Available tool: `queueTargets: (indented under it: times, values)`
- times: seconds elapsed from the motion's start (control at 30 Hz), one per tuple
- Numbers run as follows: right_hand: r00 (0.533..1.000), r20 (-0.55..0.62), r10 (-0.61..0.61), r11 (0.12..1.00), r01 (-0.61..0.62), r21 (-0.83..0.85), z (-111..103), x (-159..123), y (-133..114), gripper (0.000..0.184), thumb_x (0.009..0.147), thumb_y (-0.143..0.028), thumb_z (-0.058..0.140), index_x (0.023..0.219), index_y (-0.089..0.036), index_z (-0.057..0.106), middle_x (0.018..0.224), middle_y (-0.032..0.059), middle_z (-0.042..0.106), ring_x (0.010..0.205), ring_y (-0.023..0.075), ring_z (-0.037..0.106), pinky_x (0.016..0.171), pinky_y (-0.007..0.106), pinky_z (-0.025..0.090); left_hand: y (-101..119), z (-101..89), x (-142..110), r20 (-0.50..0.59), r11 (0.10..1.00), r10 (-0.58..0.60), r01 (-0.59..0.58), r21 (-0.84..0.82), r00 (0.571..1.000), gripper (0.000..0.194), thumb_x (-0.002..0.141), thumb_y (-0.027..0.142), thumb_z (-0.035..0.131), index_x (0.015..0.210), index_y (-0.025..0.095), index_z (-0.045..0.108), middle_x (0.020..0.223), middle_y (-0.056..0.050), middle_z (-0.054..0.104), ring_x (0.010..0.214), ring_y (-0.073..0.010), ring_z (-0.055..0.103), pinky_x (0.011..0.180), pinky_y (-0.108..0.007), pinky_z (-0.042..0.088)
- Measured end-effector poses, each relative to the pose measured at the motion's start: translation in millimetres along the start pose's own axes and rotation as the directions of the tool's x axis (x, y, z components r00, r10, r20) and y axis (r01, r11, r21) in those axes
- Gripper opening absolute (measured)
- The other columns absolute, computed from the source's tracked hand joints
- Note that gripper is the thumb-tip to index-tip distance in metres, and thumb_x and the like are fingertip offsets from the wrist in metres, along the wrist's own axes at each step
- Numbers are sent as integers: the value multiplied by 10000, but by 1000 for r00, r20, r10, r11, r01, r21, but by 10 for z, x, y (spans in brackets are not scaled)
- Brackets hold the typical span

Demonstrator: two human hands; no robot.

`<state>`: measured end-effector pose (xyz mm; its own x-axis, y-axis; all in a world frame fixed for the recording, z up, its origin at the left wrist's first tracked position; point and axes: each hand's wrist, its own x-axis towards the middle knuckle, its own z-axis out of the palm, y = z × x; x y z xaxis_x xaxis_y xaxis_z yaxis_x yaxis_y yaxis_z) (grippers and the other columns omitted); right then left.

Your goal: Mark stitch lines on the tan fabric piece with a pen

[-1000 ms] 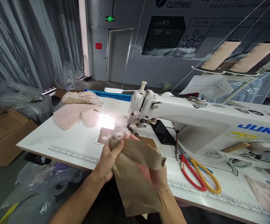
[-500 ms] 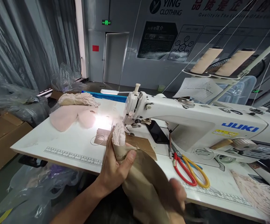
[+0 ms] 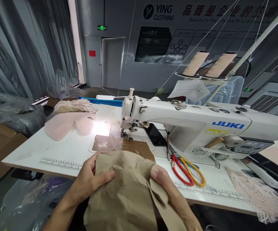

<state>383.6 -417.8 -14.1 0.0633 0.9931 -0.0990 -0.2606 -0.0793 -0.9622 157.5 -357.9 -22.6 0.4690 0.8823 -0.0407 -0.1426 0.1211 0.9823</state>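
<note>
A khaki piece of fabric (image 3: 126,189) is spread between my two hands at the front edge of the sewing table. My left hand (image 3: 90,178) grips its left side, thumb on top and fingers behind. On the right side my right hand (image 3: 163,179) pinches the cloth, with a folded strip hanging below it. Just beyond the fabric stands a white sewing machine (image 3: 177,118), its needle area lit from the left. A brown patch (image 3: 139,149) covers the machine bed under the needle. The far side of the fabric is hidden.
Red-handled scissors (image 3: 182,173) and yellow-handled scissors (image 3: 196,173) lie right of the fabric. A black phone (image 3: 155,134) rests beside the machine arm. Pink fabric pieces (image 3: 66,125) and a lace bundle (image 3: 75,106) lie at left; more lace (image 3: 256,192) is at right.
The khaki fabric has been opened out flat between both hands; the white lace edge seen before is now hidden. My right hand moved up to the fabric's upper right, and my left hand shifted left.
</note>
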Motion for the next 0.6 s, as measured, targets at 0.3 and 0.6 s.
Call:
queueTargets:
  times: [0.3, 0.6]
  values:
    - [889, -453, 60, 947, 92, 308, -556, 259, -300, 527, 498, -165, 852, 1002, -221, 707, 851, 22, 756, 699, 214, 717, 603, 267, 606, -136, -414, -46, -73, 958, -88, 104, 268, 993, 496, 783, 477, 722, 1164, 179, 609, 1144, -92, 703, 1025, -269, 673, 813, -308, 562]
    - [925, -268, -270, 958, 286, 20, 241, 363, -318, 411, 740, -348, 741, 1129, -241, 662, 1071, 53, 724, 908, 212, 690, 798, 310, 565, -35, -345, 60, -81, 861, 25, 20, 509, 996, 404, 823, 374, 661, 1182, 192, 631, 1159, -90, 697, 1041, -284, 661, 857, -345, 536]
